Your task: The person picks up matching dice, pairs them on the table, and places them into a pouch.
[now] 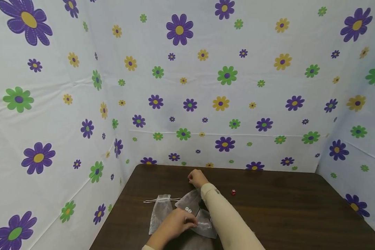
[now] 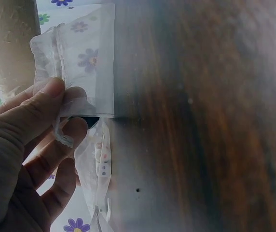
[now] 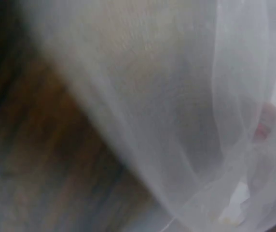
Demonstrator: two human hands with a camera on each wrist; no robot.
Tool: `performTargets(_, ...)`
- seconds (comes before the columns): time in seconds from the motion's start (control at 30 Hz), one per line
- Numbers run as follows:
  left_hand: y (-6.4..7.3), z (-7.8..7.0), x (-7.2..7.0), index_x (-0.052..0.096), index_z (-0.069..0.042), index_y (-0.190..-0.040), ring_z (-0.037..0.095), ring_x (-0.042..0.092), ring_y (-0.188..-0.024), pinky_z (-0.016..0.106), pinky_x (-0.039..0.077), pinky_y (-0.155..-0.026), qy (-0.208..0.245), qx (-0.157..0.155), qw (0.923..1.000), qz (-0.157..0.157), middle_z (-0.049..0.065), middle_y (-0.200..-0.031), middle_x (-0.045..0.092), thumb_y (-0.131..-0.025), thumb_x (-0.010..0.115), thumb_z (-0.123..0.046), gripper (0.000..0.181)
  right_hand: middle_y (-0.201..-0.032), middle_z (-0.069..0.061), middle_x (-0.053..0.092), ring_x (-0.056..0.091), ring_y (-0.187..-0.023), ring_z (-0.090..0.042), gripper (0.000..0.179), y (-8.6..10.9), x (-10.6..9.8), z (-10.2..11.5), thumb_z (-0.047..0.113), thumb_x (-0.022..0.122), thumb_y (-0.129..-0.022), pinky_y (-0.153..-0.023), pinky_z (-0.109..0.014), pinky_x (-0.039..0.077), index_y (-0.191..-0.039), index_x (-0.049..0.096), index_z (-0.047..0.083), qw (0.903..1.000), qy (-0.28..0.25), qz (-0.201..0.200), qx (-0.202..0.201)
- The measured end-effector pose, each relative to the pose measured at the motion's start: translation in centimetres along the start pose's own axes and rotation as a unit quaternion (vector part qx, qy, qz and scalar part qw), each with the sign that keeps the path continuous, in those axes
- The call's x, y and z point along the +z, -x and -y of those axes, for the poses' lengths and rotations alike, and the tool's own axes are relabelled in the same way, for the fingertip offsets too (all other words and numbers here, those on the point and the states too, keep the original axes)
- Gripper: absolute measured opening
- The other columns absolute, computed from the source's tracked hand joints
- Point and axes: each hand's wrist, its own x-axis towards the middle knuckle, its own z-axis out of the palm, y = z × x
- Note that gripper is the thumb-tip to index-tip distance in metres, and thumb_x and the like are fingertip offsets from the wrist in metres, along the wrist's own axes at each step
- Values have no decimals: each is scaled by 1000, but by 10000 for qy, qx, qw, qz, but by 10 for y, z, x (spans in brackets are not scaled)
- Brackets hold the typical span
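My left hand (image 1: 178, 222) pinches a sheer white drawstring pouch (image 1: 204, 225) between thumb and forefinger. In the left wrist view, the pouch (image 2: 87, 67) hangs upright from the fingertips, its cord end dangling beneath the thumb. Farther out, my right hand (image 1: 198, 178) reaches down to the table with bent fingers, a small black die (image 1: 189, 180) at its fingertips. Below the right forearm lies another sheer pouch (image 1: 187, 201) with white dice (image 1: 188, 209) in it. Blurred sheer fabric (image 3: 176, 106) fills most of the right wrist view, which hides the right fingers.
A third sheer pouch (image 1: 160, 210) with white cords lies flat at the left. To the right of the right forearm, a red die (image 1: 233, 192) sits on the dark wooden table (image 1: 287, 205). Flower-printed white sheets (image 1: 203, 86) hang behind the table and at both sides.
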Motion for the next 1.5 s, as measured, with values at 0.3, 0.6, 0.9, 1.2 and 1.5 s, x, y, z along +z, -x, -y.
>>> performTargets(0.3, 2, -4, 4, 78, -21, -84, -14, 60, -76, 7, 46, -69, -218, 383, 9987, -266, -16, -82, 73, -81, 83, -19, 6, -100, -16, 74, 69, -95, -31, 16, 4, -12, -9, -3, 73, -90, -83, -41, 57, -106, 75, -7, 9997, -96, -152, -135)
performTargets(0.6, -4, -7, -3, 78, -20, -85, -8, 63, -78, 14, 50, -71, 46, 49, 9997, -229, -15, -83, 74, -83, 82, -17, 6, -96, -17, 73, 68, -92, -30, 16, 18, -55, -20, -5, 70, -91, -81, -42, 57, -106, 73, -9, 9986, -53, -467, 261)
performTargets(0.9, -8, -7, -2, 75, -20, -82, -8, 58, -72, 19, 51, -67, 29, 11, 10000, -55, -16, -80, 71, -84, 81, -18, 7, -97, -18, 72, 68, -93, -33, 15, 57, -99, -65, -6, 70, -91, -80, -42, 57, -106, 73, -10, 9933, -150, -892, 724)
performTargets(1.2, -8, -10, 8, 75, -19, -81, -9, 57, -71, 18, 50, -66, 206, 276, 9993, -159, -16, -78, 70, -84, 81, -18, 7, -98, -13, 74, 69, -94, -30, 14, 121, -118, -125, -5, 75, -87, -83, -44, 57, -101, 76, -5, 9854, -198, -543, 1600)
performTargets(1.5, -9, -9, 15, 75, -21, -83, -7, 60, -72, 21, 52, -66, 653, 95, 9978, -30, -16, -80, 72, -86, 80, -20, 6, -100, -11, 74, 67, -95, -26, 16, 149, -102, -132, -6, 78, -84, -84, -44, 56, -98, 79, 1, 9853, -640, -479, 1508)
